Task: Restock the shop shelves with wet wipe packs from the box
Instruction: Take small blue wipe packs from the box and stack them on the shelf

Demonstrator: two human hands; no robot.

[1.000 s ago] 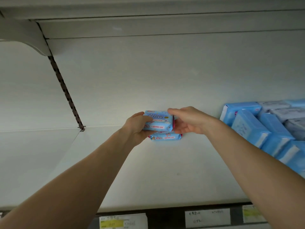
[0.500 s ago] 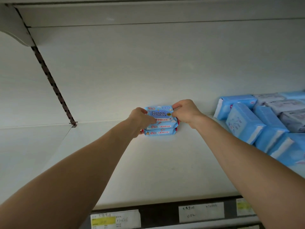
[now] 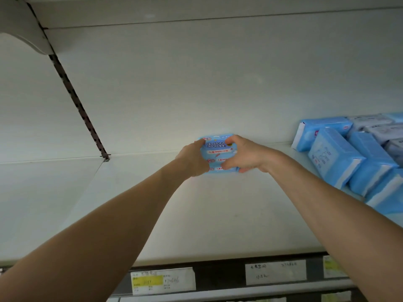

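The stack of wet wipe packs [image 3: 218, 154] has slid toward the far wall [image 3: 196, 94] of the shelf [image 3: 196, 214], the left grip [image 3: 192, 161] and right grip [image 3: 245, 156] each curled round one end, and an uneven release could topple the soft top pack.

The wet wipe packs [image 3: 218, 152] are wrapped in glossy printed plastic film. The shelf [image 3: 196, 214] looks like smooth, matt painted metal. The larger blue packs [image 3: 333, 159] have soft, faintly shiny film; the price labels [image 3: 162, 280] are matt paper
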